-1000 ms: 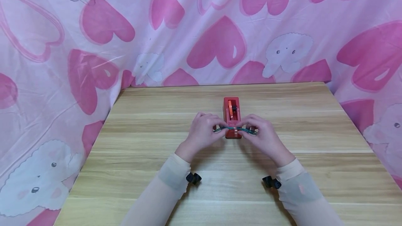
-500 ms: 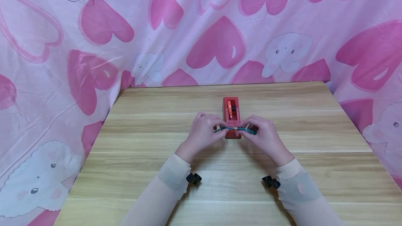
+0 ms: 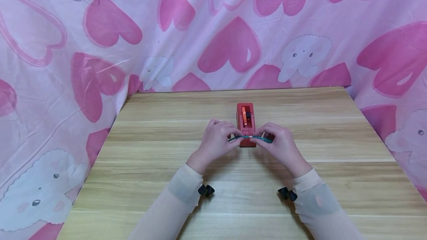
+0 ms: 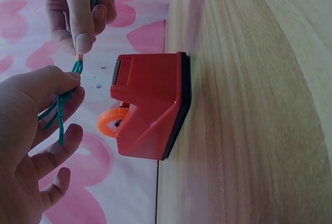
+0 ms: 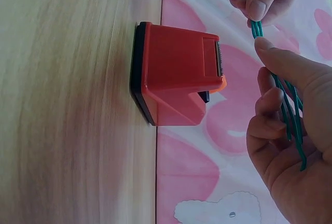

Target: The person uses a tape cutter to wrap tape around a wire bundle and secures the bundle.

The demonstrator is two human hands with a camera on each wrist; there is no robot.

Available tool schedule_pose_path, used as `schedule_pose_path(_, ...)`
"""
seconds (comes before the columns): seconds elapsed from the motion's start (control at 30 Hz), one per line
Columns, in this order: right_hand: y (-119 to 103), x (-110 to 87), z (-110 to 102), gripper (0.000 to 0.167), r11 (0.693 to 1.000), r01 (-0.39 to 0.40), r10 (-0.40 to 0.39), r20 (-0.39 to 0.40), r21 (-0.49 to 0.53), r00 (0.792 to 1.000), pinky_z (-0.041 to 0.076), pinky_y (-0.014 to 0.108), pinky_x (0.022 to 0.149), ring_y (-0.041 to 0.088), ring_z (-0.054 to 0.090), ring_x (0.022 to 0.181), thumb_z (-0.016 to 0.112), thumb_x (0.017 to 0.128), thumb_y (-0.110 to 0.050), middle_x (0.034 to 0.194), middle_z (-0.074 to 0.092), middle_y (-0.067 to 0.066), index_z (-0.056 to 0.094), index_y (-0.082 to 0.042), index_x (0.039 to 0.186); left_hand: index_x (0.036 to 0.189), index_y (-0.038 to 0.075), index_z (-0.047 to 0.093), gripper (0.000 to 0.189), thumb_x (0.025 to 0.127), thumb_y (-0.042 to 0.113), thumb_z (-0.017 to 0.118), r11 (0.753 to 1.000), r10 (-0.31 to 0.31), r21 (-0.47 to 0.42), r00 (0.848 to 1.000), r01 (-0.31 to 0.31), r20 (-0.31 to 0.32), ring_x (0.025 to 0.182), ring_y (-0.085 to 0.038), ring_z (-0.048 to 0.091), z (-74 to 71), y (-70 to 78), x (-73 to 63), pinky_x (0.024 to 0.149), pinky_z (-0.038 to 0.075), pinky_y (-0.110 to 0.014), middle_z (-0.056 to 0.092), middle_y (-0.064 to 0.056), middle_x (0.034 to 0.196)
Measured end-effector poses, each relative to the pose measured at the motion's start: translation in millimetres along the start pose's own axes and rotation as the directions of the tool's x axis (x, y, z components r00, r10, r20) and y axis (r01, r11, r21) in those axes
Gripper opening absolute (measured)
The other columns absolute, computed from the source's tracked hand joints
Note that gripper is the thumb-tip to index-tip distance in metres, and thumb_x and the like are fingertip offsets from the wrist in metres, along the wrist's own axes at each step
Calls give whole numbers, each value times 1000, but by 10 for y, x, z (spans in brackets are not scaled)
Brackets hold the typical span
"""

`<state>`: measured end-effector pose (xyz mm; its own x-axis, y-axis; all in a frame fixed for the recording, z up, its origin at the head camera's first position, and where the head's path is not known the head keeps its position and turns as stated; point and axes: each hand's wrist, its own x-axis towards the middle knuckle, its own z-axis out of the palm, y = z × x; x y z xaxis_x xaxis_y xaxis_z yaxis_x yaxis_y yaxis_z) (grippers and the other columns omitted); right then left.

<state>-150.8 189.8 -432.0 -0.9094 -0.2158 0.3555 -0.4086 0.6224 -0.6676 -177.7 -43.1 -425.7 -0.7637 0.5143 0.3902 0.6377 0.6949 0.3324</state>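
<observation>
A small bundle of green wires [image 3: 263, 138] is stretched level between both hands, above the front of a red tape dispenser [image 3: 247, 143]. My left hand [image 3: 217, 138] pinches the bundle's left part between thumb and forefinger; loose wire ends [image 4: 60, 125] hang past its fingers in the left wrist view. My right hand [image 3: 280, 140] pinches the other part, with wire ends [image 5: 298, 138] lying across its palm. Between the fingertips sits an orange-brown band [image 4: 79, 57], partly covered by the thumb. The dispenser carries an orange tape roll [image 4: 110, 121] and a toothed cutter [image 4: 115, 72].
The dispenser stands on a wood-grain table [image 3: 230, 203], beyond both hands. A pink curtain with hearts [image 3: 230, 43] hangs behind the table and along its sides. Dark wrist cameras [image 3: 206, 190] sit by the sleeves.
A shiny strip that hung below the middle of the wires one second ago no longer hangs there; the band now lies close around them. Both hands have hardly moved.
</observation>
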Motion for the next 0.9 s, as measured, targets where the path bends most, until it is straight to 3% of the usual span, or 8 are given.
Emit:
schedule_pose_path(0.2,-20,-5,1,20,1000,-17,17,-15,16,1000,54,22,64,11,60,70,90,81,-15,90,74,-7,79,-15,98,96,27,83,9,89,32,82,998,43,39,999,-41,-34,85,-5,64,33,11,10,92,44,-37,76,13,88)
schedule_pose_path(0.57,-5,-22,20,16,994,-81,84,-40,71,996,52,25,62,16,59,71,89,83,-24,86,73,-7,76,-22,91,91,24,83,6,87,29,84,996,94,19,993,-93,-71,81,-7,63,17,61,16,89,44,-37,77,11,84)
schedule_pose_path(0.77,35,-31,0,18,991,-61,64,-20,116,998,51,23,62,17,62,73,88,84,-22,92,74,-5,76,-20,97,92,25,82,6,90,30,81,999,14,-38,998,-16,-54,79,-7,65,44,5,1,88,43,-35,75,12,84)
schedule_pose_path(0.9,38,-22,-28,18,992,-26,28,-19,120,999,56,21,73,14,66,85,87,84,-13,99,74,-5,79,-20,99,94,25,81,6,91,29,80,997,-36,-66,998,33,-46,74,-8,65,52,-34,-4,87,42,-35,73,13,83)
